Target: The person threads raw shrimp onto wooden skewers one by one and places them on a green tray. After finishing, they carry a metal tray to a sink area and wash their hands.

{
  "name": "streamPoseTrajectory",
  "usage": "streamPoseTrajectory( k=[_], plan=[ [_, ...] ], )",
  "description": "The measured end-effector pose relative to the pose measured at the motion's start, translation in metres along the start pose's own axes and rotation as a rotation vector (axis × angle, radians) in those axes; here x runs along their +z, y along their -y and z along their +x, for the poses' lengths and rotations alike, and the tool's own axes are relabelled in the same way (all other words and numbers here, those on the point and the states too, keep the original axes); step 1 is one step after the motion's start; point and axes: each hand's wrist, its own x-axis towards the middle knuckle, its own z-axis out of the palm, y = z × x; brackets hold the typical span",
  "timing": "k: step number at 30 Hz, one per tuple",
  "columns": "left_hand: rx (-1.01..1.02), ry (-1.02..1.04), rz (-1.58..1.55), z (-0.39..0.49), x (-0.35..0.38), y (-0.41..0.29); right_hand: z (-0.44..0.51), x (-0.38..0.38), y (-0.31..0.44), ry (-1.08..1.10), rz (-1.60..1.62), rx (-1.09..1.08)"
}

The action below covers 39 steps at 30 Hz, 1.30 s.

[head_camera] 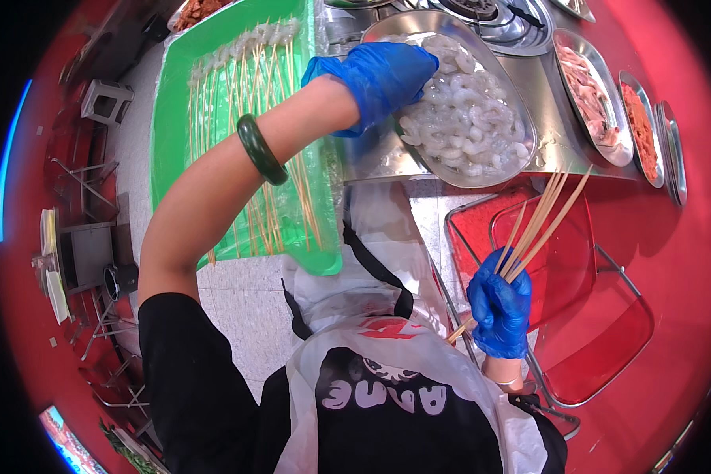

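My left hand (385, 80), in a blue plastic glove, reaches over an oval metal tray (530, 142) heaped with raw peeled shrimp (462, 115). Its fingers curl down at the shrimp; whether they pinch one is hidden. A bundle of bamboo skewers (539, 225) is gripped in my right hand (500, 305), also blue-gloved, below the counter's edge. The skewers' tips point up and away from me. Under my left forearm lies a green tray (172, 142) covered with clear plastic. Rows of skewers with shrimp (266, 35) threaded at their far ends rest on it.
The steel counter (379, 160) carries a gas burner (480, 18) at the back. Metal trays of raw meat (592, 95) and reddish meat (643, 133) stand at right. A red folding chair (598, 349) is beside my right hand. A grey stool (106, 101) stands far left.
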Motion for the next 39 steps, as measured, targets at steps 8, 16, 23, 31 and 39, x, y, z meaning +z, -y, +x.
streamPoseTrajectory(
  k=[8,16,23,31,39],
  plan=[
    [0.071,0.057,0.082,0.004,0.007,-0.010,-0.001,-0.007,0.004,0.037,-0.002,0.063],
    [0.028,-0.116,-0.146,-0.002,0.004,-0.004,-0.006,-0.005,0.005,0.040,0.004,0.036],
    [-0.097,0.119,-0.009,0.017,0.005,-0.002,-0.005,0.002,0.006,-0.003,-0.145,0.106],
    [-0.262,-0.093,-0.527,-0.006,-0.026,-0.009,-0.007,0.005,0.007,-0.023,-0.154,0.090],
    [-0.488,-0.126,-1.959,-0.083,-0.054,-0.033,0.001,0.030,0.003,-0.040,-0.339,0.027]
  ],
)
